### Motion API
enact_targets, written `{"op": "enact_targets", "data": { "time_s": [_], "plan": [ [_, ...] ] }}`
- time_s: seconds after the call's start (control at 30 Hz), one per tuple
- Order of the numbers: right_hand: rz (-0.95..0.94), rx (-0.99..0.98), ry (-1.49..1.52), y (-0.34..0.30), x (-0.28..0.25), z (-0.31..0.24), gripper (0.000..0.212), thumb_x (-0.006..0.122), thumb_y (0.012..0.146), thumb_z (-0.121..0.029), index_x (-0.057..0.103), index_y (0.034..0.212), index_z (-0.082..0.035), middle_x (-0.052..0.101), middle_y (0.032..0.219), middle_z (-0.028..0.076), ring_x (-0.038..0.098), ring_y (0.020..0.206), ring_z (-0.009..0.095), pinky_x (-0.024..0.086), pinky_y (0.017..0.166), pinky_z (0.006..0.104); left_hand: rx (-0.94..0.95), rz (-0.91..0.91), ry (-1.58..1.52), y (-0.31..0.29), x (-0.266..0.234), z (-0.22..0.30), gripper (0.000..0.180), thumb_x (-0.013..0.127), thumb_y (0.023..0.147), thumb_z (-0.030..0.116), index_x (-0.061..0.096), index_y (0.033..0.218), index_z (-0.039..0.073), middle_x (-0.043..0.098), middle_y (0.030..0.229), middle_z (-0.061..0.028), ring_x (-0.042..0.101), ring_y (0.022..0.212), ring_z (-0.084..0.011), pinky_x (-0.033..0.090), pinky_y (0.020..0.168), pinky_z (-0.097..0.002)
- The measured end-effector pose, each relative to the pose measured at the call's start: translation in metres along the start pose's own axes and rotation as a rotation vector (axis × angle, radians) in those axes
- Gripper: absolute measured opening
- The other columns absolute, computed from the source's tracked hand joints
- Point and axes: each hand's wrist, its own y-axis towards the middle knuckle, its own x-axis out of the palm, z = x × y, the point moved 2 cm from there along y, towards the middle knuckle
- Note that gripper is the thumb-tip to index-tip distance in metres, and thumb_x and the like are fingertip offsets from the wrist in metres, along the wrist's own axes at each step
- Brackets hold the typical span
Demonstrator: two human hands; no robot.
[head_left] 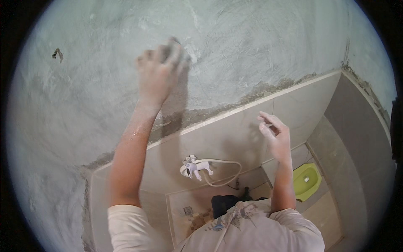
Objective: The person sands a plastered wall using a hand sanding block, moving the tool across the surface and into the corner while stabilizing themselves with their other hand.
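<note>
My left hand (158,75) is raised against the rough grey plastered wall (235,50), blurred by motion. Its fingers are bent around a small dark piece (175,41) pressed to the plaster; the hand mostly hides it, so its kind does not show. Lower and to the right, my right hand (278,136) hangs in front of the tiled lower wall (226,134). It holds nothing, and its fingers are loosely bent and apart. Pale dust whitens the fingers of my right hand.
A ledge of tile edge (252,104) runs slantwise below the plaster. Beneath it is a tap with a white sprayer (196,168) and looped hose (240,170). A green squat toilet (307,181) lies at lower right. A small hole (57,54) marks the wall's upper left.
</note>
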Motion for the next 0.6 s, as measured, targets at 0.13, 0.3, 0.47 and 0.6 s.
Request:
{"op": "enact_targets", "data": {
  "time_s": [0.13,0.3,0.47,0.6],
  "plan": [
    [0.109,0.017,-0.036,-0.002,-0.022,0.003,0.037,0.070,0.098,-0.009,0.071,0.134,0.002,0.074,0.114,0.008,0.065,0.102,0.013,0.051,0.097,0.0283,0.000,-0.011,0.092,-0.010,0.015,0.025,0.043,0.074,0.094,0.033,0.071,0.136,0.022,0.064,0.137,-0.0030,0.057,0.121,-0.0266,0.045,0.098,-0.0469],
    [0.114,0.033,-0.054,-0.007,-0.040,0.013,0.036,0.071,0.099,-0.010,0.071,0.132,0.003,0.075,0.112,0.008,0.065,0.100,0.012,0.051,0.093,0.0274,-0.158,-0.090,-0.029,0.014,-0.023,0.017,0.031,0.073,0.095,0.032,0.079,0.122,0.018,0.063,0.139,-0.0027,0.057,0.121,-0.0256,0.046,0.100,-0.0459],
    [0.124,0.060,-0.030,-0.012,-0.037,0.013,0.037,0.071,0.098,-0.010,0.071,0.132,0.002,0.074,0.113,0.008,0.065,0.099,0.012,0.051,0.091,0.0267,0.294,-0.187,0.083,-0.010,-0.004,0.034,0.030,0.073,0.093,0.028,0.078,0.119,0.014,0.061,0.145,-0.0013,0.058,0.120,-0.0278,0.047,0.100,-0.0412],
    [0.043,0.081,-0.024,-0.018,-0.034,0.010,0.039,0.072,0.097,-0.011,0.071,0.133,0.002,0.074,0.116,0.008,0.064,0.097,0.011,0.053,0.088,0.0265,-0.210,0.017,-0.033,0.014,-0.025,0.004,0.025,0.071,0.094,0.016,0.080,0.117,0.018,0.065,0.136,-0.0006,0.061,0.113,-0.0270,0.049,0.100,-0.0422]
  ]
}}
